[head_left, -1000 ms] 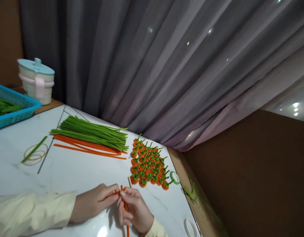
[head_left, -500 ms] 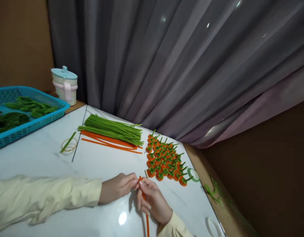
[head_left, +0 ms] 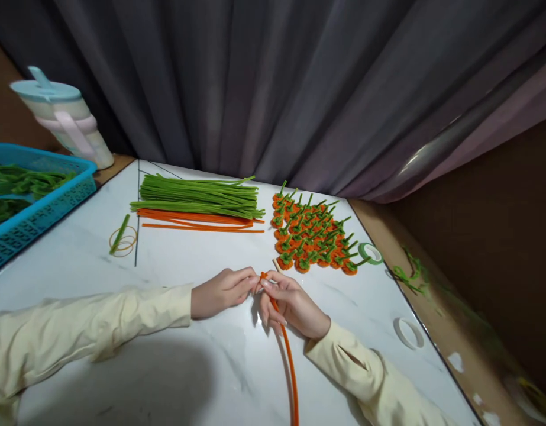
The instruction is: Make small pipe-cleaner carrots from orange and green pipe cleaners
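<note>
An orange pipe cleaner [head_left: 288, 361] is pinched at its bent upper end between both hands, and its long tail hangs toward the near side of the table. My left hand [head_left: 226, 291] is closed at the fingertips on that end from the left. My right hand [head_left: 294, 303] grips the same end from the right, the tail passing under its fingers. A pale stick [head_left: 277, 265] shows just behind the right fingers. Farther back lie a bundle of green pipe cleaners [head_left: 197, 197], several orange pipe cleaners [head_left: 202, 226] and rows of small orange pieces with green stems [head_left: 315, 232].
At left stand a blue basket [head_left: 42, 222] holding green pieces and a lidded cup [head_left: 71, 121]. Rubber bands [head_left: 126, 244] lie near a short green strip [head_left: 120, 234]. Green tape [head_left: 370, 253] and a white roll [head_left: 408, 333] sit by the right table edge. A curtain [head_left: 255, 89] hangs behind.
The camera view has shifted, and the table things appear higher in the picture. More of the orange tail and right sleeve shows. Both hands keep their pinch on the pipe cleaner.
</note>
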The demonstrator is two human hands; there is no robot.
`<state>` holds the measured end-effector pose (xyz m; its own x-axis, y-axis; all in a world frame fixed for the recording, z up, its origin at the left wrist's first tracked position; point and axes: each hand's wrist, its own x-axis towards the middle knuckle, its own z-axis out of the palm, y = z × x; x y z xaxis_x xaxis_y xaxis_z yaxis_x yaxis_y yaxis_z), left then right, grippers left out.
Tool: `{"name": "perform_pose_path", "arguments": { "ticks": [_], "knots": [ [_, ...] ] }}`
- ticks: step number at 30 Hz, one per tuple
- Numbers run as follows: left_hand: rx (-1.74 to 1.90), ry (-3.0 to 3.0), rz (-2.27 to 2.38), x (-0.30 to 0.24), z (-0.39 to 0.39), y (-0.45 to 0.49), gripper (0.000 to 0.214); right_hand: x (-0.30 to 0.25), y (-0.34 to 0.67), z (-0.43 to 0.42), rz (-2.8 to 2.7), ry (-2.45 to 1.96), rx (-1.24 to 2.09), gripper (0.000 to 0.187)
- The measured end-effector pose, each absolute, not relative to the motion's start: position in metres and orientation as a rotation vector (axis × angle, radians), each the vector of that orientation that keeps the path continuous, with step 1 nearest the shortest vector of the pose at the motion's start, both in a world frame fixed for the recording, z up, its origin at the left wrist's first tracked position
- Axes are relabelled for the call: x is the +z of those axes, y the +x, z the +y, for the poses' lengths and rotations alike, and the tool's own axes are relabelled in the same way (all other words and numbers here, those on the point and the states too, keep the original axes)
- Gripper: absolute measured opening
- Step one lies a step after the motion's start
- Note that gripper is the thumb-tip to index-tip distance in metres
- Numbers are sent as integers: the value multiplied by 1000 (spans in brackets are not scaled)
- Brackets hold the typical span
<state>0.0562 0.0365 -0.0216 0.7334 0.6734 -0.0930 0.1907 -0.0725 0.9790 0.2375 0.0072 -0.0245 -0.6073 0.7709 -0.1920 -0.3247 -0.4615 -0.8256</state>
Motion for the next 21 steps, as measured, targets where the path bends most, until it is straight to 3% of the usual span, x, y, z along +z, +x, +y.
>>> {"name": "perform_pose_path", "arguments": {
  "ticks": [21],
  "knots": [
    [429,1692,712,-21,39,56,32,-26,236,6,-1019,-755,2090,19]
  ]
}}
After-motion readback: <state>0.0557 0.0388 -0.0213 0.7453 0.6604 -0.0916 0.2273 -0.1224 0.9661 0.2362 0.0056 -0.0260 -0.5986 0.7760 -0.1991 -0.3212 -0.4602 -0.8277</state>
